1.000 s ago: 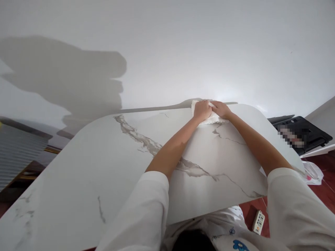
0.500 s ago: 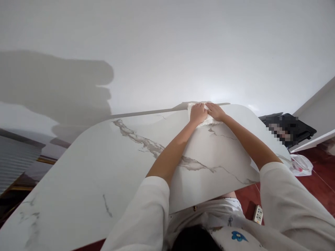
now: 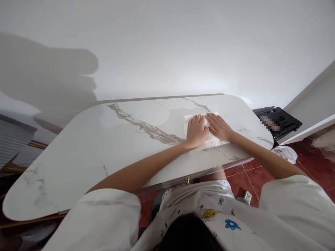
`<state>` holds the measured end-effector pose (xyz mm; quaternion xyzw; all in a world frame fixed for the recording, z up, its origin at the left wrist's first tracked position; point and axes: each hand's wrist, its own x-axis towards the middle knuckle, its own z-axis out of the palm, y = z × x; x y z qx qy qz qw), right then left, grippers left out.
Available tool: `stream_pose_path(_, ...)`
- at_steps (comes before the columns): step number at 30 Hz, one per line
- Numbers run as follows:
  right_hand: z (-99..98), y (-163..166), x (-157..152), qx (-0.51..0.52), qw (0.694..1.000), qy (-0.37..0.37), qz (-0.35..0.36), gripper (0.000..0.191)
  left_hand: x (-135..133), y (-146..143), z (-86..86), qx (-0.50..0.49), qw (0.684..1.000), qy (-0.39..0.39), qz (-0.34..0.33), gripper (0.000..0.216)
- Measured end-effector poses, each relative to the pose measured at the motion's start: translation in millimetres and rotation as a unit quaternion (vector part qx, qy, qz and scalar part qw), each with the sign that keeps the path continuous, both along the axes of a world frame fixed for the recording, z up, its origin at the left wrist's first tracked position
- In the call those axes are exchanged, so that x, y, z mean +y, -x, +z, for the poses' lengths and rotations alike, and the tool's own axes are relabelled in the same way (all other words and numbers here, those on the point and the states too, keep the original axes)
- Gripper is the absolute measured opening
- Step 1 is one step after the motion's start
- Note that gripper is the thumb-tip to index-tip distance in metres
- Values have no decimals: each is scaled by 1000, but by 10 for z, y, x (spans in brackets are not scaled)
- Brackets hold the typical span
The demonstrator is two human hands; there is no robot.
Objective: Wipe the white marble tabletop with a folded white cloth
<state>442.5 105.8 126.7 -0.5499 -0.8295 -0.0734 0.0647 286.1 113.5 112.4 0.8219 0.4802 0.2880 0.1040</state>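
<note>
My left hand (image 3: 196,131) lies palm down on a crumpled white cloth (image 3: 214,140), its fingers pointing towards the wall. Beside it, my right hand (image 3: 219,126) presses on the same cloth with fingers stretched out flat. The thumbs of both hands come close together at the middle of the cloth. Beneath them is a white table top (image 3: 78,150) with grey-brown marble veins. The cloth rests on the right half of this top, and part of it is covered by my hands.
A white wall (image 3: 162,45) runs along the table's far edge. To the right are a black case-like object (image 3: 288,120), partly blurred out, and a plastic bag (image 3: 286,153). A power strip (image 3: 247,197) lies on the red tiled floor (image 3: 309,174). A small brass-coloured knob (image 3: 187,180) shows under the near edge.
Both hands and the cloth have come back from the table's far edge towards me. My elbows are bent further outwards, and the view has shifted to show more of the near edge.
</note>
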Motion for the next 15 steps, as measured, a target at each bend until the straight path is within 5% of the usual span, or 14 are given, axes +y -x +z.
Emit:
stream_pose_path(8, -89, -25, -939, 21, 1000, -4, 16, 59, -862, 37, -44, -6, 998, 52, -30, 55)
stream_pose_path(15, -20, -501, -1093, 25, 999, 4, 23, 59, -1029, -383, 92, -5, 990, 129, -53, 58)
